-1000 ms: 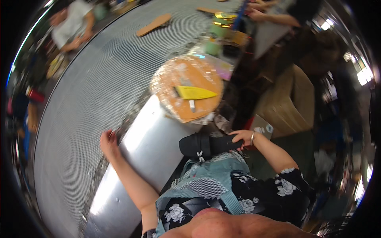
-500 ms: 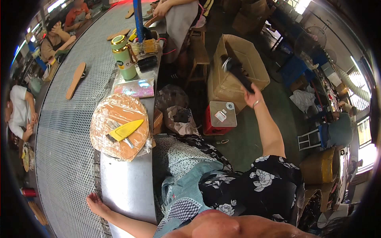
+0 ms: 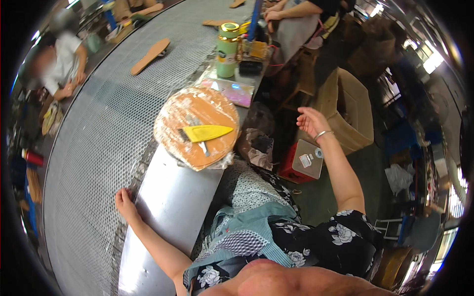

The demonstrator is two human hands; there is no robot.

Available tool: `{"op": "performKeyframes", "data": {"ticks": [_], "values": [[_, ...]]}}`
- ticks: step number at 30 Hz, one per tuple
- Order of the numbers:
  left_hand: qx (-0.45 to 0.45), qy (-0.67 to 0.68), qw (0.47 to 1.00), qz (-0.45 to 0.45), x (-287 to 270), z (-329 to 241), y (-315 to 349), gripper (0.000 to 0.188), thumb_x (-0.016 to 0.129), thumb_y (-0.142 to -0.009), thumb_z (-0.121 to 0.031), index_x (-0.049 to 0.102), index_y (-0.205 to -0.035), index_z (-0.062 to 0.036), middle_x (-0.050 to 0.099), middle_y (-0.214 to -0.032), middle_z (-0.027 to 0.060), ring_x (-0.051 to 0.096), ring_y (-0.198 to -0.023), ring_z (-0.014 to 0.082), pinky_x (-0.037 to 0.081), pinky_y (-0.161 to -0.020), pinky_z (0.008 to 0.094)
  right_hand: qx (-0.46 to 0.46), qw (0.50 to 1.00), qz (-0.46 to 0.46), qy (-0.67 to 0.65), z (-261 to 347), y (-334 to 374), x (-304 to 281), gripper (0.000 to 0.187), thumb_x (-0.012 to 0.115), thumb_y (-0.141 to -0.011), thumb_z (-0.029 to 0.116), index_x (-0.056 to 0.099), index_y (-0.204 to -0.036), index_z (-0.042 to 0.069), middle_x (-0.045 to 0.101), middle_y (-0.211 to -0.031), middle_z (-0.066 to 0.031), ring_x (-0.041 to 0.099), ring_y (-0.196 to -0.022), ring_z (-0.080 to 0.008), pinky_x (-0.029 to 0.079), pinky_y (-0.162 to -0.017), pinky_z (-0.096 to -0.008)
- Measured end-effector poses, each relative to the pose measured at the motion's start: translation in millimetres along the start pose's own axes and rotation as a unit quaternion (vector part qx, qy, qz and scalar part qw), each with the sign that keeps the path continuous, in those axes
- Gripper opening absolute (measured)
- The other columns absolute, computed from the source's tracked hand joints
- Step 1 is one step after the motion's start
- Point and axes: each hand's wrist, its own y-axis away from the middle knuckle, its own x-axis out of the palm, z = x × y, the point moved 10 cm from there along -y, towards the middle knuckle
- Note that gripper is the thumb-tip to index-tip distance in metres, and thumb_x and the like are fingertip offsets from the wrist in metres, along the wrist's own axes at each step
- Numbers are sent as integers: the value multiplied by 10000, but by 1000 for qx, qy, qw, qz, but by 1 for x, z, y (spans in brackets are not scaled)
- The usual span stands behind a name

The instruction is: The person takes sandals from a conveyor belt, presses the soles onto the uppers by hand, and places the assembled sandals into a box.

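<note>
While the person leans sideways, left hand lies flat and empty, bracing on the steel tabletop at its mesh edge | right hand hangs open, empty, above cardboard box | yellow wedge rests on round board overhanging tabletop's near edge | free floor between red crate and box

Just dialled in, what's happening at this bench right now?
A seated person has both hands empty. The left hand rests on the metal ledge beside the mesh conveyor. The right hand is open in the air out to the side, above a cardboard box and a red crate. On the ledge, a round brown board carries a yellow wedge-shaped piece, untouched.
</note>
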Motion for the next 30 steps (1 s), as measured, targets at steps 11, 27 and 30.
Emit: {"op": "performKeyframes", "data": {"ticks": [11,27,30], "values": [[21,-131,990,45,-12,12,0,247,551,-949,-209,634,-997,19,661,-935,84,609,-879,156,471,-817,289,-332,775,529,-101,191,253,362,312,573,-938,295,566,-1073,14,583,-1135,-285,574,-1113,-382,444,-976,-501],[25,-166,985,33,6,16,-7,239,571,-934,-211,637,-998,10,652,-865,55,574,-790,124,462,-738,275,-419,660,595,-187,206,281,351,166,559,-914,150,623,-972,8,639,-1046,-232,593,-1094,-312,470,-958,-467],[7,-190,981,24,0,19,-6,247,574,-933,-212,637,-1002,16,655,-863,66,580,-789,129,466,-738,279,-420,632,612,-224,203,275,351,145,556,-909,121,634,-952,7,650,-1028,-221,597,-1091,-298,475,-954,-460]]}}
